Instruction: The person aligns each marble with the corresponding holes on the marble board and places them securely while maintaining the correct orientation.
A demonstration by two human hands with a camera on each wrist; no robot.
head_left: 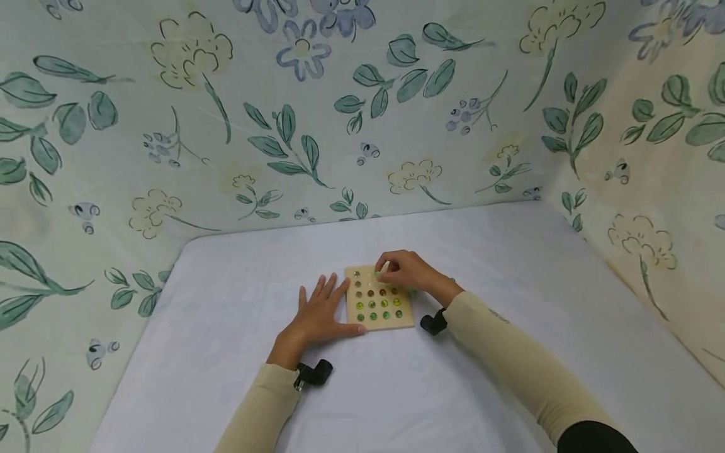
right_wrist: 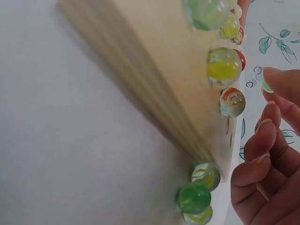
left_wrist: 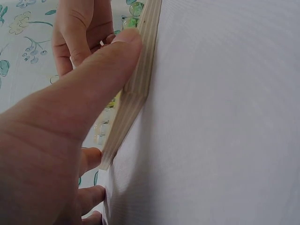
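A square wooden board (head_left: 391,324) lies flat on the table, with rows of glass marbles (head_left: 372,304) in green, yellow, red-brown and clear sitting in it. My left hand (head_left: 318,318) rests at the board's left side with fingers spread, its thumb touching the near edge. Over the far part of the board, my right hand (head_left: 412,272) pinches a green marble (right_wrist: 267,87) between thumb and forefinger. In the right wrist view that marble is held apart from the board, and the other fingers are curled loosely. The far right of the board is partly hidden by this hand.
Several loose marbles (right_wrist: 194,198) sit beside the board's right edge, mostly behind the right hand in the head view. White cloth (head_left: 226,340) covers the table. Floral fabric (head_left: 317,126) hangs behind and at the sides.
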